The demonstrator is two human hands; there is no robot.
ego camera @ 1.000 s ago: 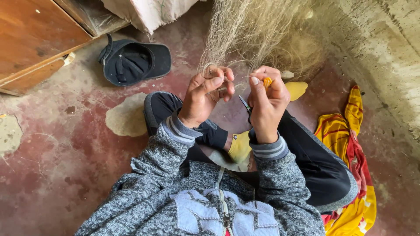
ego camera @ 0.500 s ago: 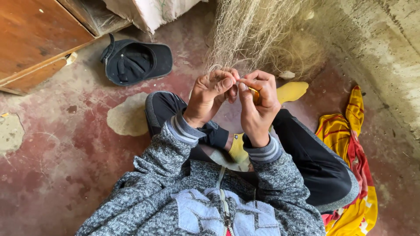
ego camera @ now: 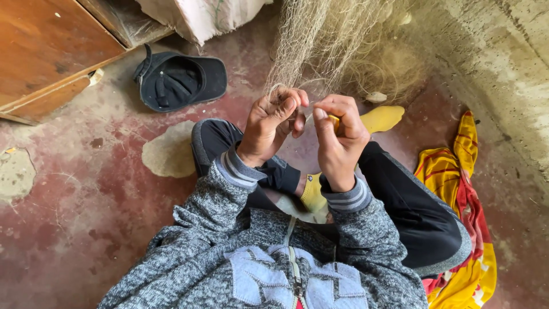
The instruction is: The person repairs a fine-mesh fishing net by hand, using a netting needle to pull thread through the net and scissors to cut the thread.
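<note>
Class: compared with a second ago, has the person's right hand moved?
Yes. The right hand has shifted left, closing on the left hand, judged against the yellow sock on the floor.

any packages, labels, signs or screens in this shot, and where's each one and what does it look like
One package only: a woven sack, at the top edge above the dark cap, beside the wooden furniture; bulging, off-white, with faint markings too small to make out.
No signs or screens show.
</note>
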